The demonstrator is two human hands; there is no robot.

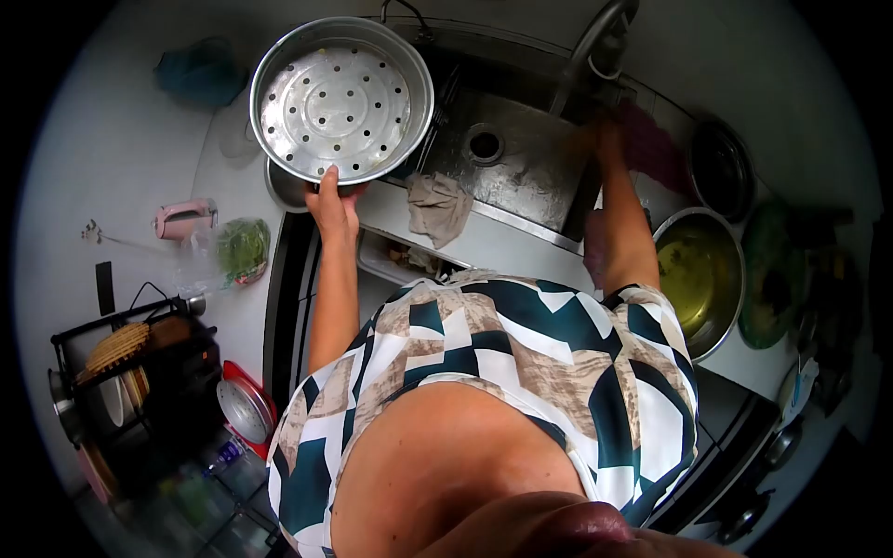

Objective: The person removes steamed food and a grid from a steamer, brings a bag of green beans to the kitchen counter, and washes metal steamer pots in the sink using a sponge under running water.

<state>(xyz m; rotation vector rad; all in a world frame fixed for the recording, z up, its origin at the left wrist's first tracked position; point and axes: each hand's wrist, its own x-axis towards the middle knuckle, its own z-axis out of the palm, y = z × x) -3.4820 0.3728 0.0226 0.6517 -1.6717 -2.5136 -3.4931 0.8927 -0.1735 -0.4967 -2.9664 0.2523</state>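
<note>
My left hand (330, 203) grips the near rim of a round metal steamer basket (337, 107) with a perforated bottom, thumb over the edge. The basket is held above the counter, left of the sink (521, 153). My right hand (608, 132) reaches to the sink's right rim, below the faucet (584, 46). Its fingers are dark and blurred, so I cannot make out what they hold or touch. A dark pink cloth or bag (654, 149) lies just right of that hand. A beige rag (439, 209) hangs over the sink's front edge.
To the right stands a large metal bowl (699, 279) with yellowish liquid, near a dark round pan (721, 170). An open bin (400, 259) with scraps sits below the counter edge. On the left are a bag of greens (244, 249), a pink container (184, 219) and a dish rack (139, 372).
</note>
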